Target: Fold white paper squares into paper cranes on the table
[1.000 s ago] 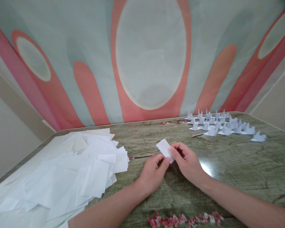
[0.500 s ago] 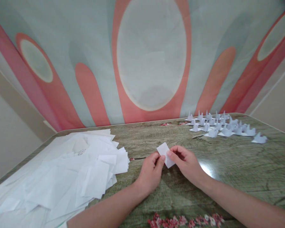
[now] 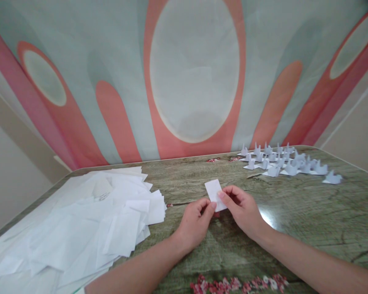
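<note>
A small folded piece of white paper (image 3: 213, 190) is held just above the table, between my two hands. My left hand (image 3: 196, 218) pinches its lower left corner between thumb and fingers. On the paper's right side, my right hand (image 3: 241, 208) grips it, thumb on top and the curled fingers behind. The paper's underside and the fingertips behind it are hidden.
A wide heap of loose white paper sheets (image 3: 79, 228) covers the left of the wood-patterned table (image 3: 184, 175). Several white folded paper birds (image 3: 290, 168) stand at the back right. A patterned backdrop (image 3: 196, 73) rises behind the table's far edge.
The folded paper has turned slightly and tilted up between my fingers. Both hands keep their hold, and my left hand has shifted a little to the right.
</note>
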The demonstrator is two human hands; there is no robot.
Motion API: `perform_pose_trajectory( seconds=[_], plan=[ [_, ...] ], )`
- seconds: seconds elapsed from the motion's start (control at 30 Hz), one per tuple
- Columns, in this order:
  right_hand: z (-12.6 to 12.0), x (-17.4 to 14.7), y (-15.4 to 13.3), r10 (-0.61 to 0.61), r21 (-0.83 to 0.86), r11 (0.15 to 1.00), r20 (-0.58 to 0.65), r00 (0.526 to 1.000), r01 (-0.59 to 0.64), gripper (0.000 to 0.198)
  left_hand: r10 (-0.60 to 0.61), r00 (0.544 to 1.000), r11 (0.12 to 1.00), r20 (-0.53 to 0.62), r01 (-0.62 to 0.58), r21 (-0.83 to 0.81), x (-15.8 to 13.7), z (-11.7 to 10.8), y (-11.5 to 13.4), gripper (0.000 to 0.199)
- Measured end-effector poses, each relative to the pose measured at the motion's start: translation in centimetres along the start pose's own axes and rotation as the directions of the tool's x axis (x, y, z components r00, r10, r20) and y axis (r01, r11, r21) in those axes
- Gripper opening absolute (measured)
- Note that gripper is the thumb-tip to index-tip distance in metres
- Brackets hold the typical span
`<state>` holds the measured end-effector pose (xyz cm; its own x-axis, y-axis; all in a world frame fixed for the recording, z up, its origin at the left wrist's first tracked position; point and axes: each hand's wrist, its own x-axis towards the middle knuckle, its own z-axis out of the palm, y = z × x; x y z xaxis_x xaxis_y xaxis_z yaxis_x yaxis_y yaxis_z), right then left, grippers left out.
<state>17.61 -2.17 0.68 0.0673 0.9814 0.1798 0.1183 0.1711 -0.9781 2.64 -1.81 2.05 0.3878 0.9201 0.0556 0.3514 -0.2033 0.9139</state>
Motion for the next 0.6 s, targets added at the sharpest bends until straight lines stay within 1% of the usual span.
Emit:
perform_pose_trajectory(
  seconds=[0.13,0.33,0.4,0.53,0.6],
  plan=[
    [-0.08,0.02,-0.02,-0.003,-0.001,1.000,-0.009,1.000,0.003,0.023,0.020,0.999,0.999,-0.039,-0.018,0.046,0.02,-0.03,-0.03,0.032],
    [-0.21,0.06,0.22,-0.011,0.013,1.000,0.013,1.000,0.011,0.023,0.028,1.000,0.997,-0.007,-0.027,0.074,-0.04,-0.02,-0.19,0.036],
    [-0.28,0.06,0.28,-0.013,0.005,1.000,0.018,1.000,0.013,0.022,0.021,1.000,0.999,-0.017,-0.020,0.029,-0.04,-0.03,-0.31,0.035],
    [-0.30,-0.08,0.11,-0.030,-0.033,0.999,0.055,0.998,0.032,0.021,0.008,0.996,0.994,-0.093,-0.018,-0.112,0.09,-0.06,-0.55,0.029],
    [-0.20,-0.18,-0.06,-0.034,-0.051,0.998,0.071,0.997,0.038,0.021,-0.008,0.993,0.989,-0.119,-0.010,-0.147,0.19,-0.04,-0.65,0.030]
  ],
)
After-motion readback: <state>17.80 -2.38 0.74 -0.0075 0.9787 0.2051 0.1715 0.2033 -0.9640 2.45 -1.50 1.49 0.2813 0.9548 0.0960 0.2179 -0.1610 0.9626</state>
